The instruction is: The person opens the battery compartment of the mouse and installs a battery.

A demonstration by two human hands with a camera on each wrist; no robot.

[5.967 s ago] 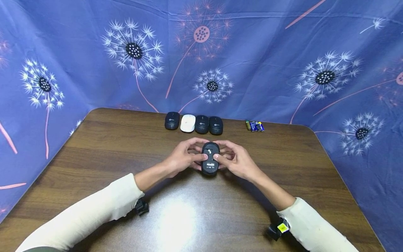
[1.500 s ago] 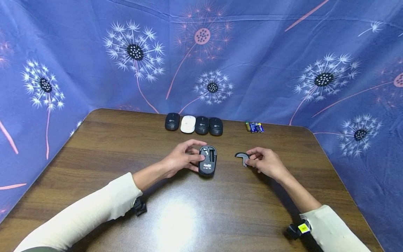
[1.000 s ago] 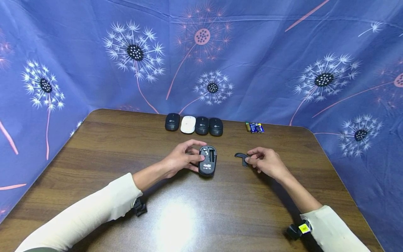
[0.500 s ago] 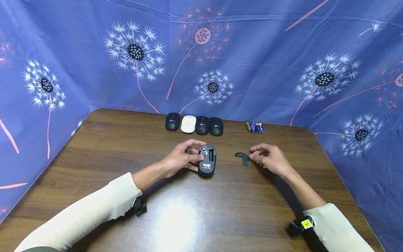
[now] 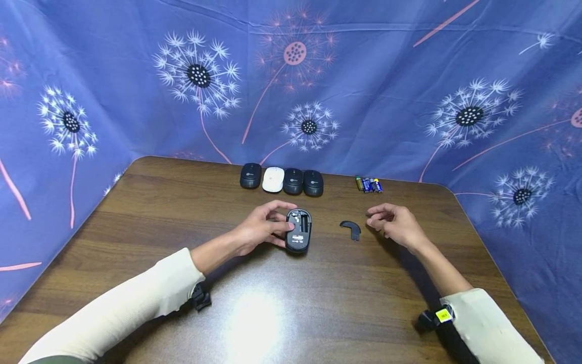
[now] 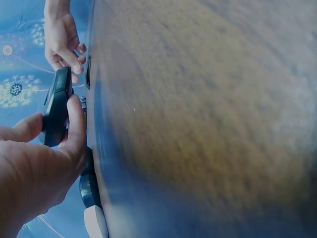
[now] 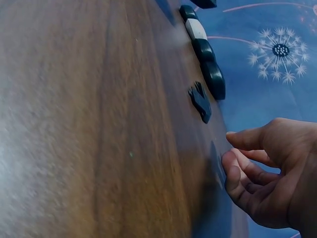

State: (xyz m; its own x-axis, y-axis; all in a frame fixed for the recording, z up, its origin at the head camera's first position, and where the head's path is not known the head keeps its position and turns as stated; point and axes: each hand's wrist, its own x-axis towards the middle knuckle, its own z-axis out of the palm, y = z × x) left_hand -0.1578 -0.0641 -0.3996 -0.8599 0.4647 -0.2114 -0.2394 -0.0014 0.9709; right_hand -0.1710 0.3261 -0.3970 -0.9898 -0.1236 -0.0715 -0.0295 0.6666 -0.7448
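Two bare hands at work over a brown wood-grain table (image 5: 336,293): in the head view, the left hand (image 5: 256,231) has thumb and fingers gripping one side of an overturned black plastic computer mouse (image 5: 297,243), its slot-shaped battery bay uncovered. Just right of that mouse, on the table, lies a curved black plastic cover (image 5: 352,228) with a straight tab; farther right comes the right hand (image 5: 394,225), fingers loosely bent, holding nothing, near the cover but apart from it. Beyond the overturned mouse, there's a row of three rounded black mice (image 5: 293,182) and one white mouse (image 5: 273,180); beyond it and to the right, small cylindrical batteries (image 5: 367,185), mostly blue, sit side by side. Over to the left wrist view: the overturned mouse is edge-on, pinched between thumb and fingers, lifted off the table, the right hand past it. And the right wrist view: fingers half bent, tips clear of the cover.
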